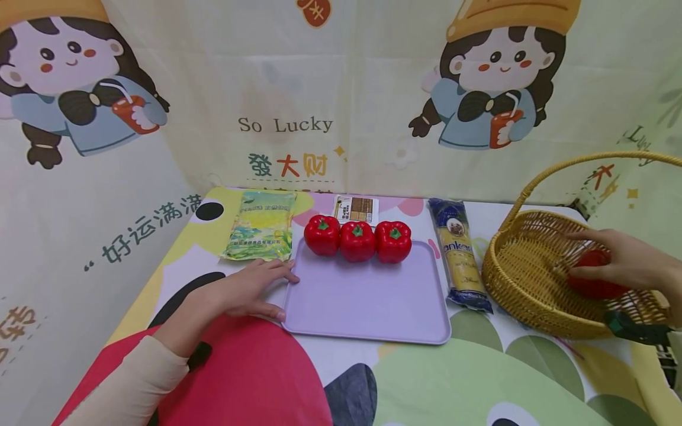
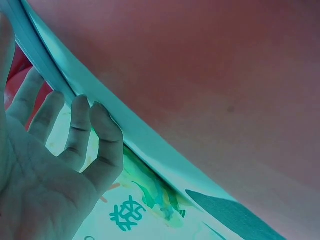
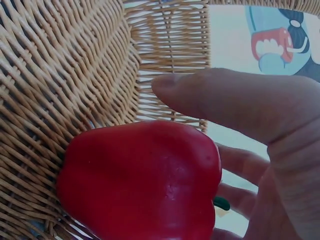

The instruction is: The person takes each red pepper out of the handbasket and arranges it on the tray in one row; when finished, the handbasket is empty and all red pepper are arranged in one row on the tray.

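Observation:
My left hand [image 1: 256, 291] rests at the left edge of a lilac tray [image 1: 362, 307], fingertips right at its rim. In the left wrist view the fingers [image 2: 107, 140] are slightly bent along that rim. Three red bell peppers [image 1: 322, 235] stand in a row along the tray's back edge, stems up. On the right, my right hand [image 1: 620, 260] reaches into a wicker basket [image 1: 533, 248] around another red bell pepper [image 3: 145, 180]. In the right wrist view the thumb stands apart above this pepper, and the fingers spread behind it near the green stem.
A yellow-green printed bag [image 1: 261, 225] lies left of the tray. Behind the peppers sits a small printed packet [image 1: 356, 209]. A blue and yellow pasta bag [image 1: 460, 254] lies between tray and basket. The basket's tall handle [image 1: 554, 171] arches over it.

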